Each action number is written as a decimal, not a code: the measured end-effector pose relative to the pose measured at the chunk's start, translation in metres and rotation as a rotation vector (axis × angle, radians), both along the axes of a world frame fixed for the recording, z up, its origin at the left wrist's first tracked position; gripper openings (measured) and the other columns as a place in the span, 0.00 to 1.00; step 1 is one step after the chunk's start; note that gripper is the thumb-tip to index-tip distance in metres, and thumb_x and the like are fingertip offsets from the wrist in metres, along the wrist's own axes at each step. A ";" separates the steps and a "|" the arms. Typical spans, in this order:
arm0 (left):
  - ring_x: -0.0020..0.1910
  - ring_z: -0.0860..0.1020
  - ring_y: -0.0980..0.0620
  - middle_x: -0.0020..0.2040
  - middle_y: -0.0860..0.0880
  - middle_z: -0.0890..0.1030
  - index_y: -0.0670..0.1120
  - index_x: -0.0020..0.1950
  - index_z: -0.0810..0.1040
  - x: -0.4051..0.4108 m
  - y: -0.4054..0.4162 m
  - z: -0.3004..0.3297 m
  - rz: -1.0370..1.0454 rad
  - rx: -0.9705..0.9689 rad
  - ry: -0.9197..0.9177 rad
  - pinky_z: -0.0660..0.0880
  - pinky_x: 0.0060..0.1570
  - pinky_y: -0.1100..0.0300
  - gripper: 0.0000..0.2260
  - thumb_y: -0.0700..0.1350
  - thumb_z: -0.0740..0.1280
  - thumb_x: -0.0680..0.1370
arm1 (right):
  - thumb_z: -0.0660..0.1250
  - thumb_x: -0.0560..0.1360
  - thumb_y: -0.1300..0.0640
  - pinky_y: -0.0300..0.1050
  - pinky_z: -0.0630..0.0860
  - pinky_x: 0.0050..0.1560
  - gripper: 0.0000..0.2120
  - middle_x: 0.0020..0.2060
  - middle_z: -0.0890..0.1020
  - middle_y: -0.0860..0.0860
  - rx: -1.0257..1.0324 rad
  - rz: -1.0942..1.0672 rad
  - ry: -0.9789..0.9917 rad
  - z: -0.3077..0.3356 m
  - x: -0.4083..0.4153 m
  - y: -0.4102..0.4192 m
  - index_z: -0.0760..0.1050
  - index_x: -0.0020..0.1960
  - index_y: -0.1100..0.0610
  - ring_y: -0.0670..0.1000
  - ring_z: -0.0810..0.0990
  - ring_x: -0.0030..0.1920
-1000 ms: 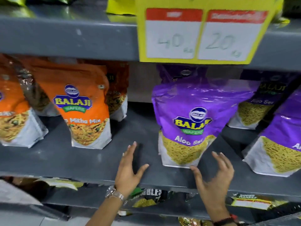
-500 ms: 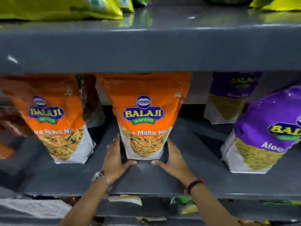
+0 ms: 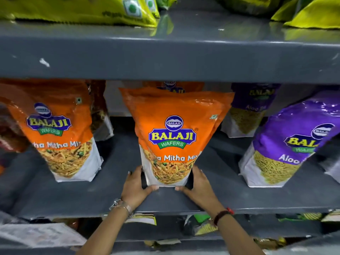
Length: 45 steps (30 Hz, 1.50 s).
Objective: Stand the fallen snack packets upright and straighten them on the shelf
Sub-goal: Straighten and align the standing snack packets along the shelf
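On the middle shelf (image 3: 110, 197), near the front edge, both hands have the centre orange Mitha Mix packet (image 3: 173, 137) by its bottom corners. Left hand (image 3: 135, 186) and right hand (image 3: 199, 183) each cup a side, thumbs tucked under the base, so a loose closed grip on it. Packet's top-heavy tbh: let go too early and it probably flops forward off the shelf, or leans into the purple Aloo Sev packet (image 3: 287, 144)
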<state>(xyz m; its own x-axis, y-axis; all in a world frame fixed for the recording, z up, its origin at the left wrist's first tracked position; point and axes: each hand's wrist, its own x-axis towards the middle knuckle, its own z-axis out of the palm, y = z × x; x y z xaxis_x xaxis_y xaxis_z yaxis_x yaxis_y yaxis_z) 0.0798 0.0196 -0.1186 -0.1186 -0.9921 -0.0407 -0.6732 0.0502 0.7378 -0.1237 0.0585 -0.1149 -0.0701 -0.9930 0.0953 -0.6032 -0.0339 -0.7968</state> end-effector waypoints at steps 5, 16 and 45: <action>0.68 0.63 0.38 0.66 0.44 0.72 0.45 0.67 0.62 0.000 0.006 0.003 0.005 -0.019 -0.010 0.61 0.67 0.45 0.35 0.51 0.74 0.65 | 0.75 0.62 0.47 0.43 0.67 0.58 0.34 0.61 0.75 0.50 0.006 -0.048 0.008 -0.002 -0.001 0.007 0.64 0.63 0.48 0.51 0.71 0.61; 0.64 0.67 0.42 0.62 0.46 0.76 0.46 0.62 0.67 0.001 0.006 0.005 -0.002 -0.051 0.020 0.64 0.64 0.47 0.29 0.48 0.74 0.65 | 0.76 0.61 0.49 0.47 0.73 0.57 0.32 0.58 0.78 0.51 0.038 -0.086 -0.016 -0.004 -0.002 0.010 0.66 0.60 0.49 0.51 0.74 0.59; 0.74 0.48 0.43 0.75 0.39 0.51 0.42 0.71 0.47 0.182 -0.003 0.023 0.372 -0.292 0.036 0.46 0.73 0.45 0.44 0.52 0.72 0.66 | 0.65 0.73 0.50 0.36 0.48 0.70 0.34 0.74 0.58 0.52 -0.128 0.232 0.036 0.024 0.183 -0.024 0.51 0.72 0.55 0.49 0.54 0.73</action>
<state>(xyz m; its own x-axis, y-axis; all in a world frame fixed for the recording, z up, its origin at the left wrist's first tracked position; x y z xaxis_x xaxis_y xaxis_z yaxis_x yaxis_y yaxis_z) 0.2619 0.0164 -0.0952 0.2507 -0.9369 0.2436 -0.6590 0.0192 0.7519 0.0593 0.0350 -0.0913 0.1635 -0.9618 0.2194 -0.5954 -0.2736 -0.7554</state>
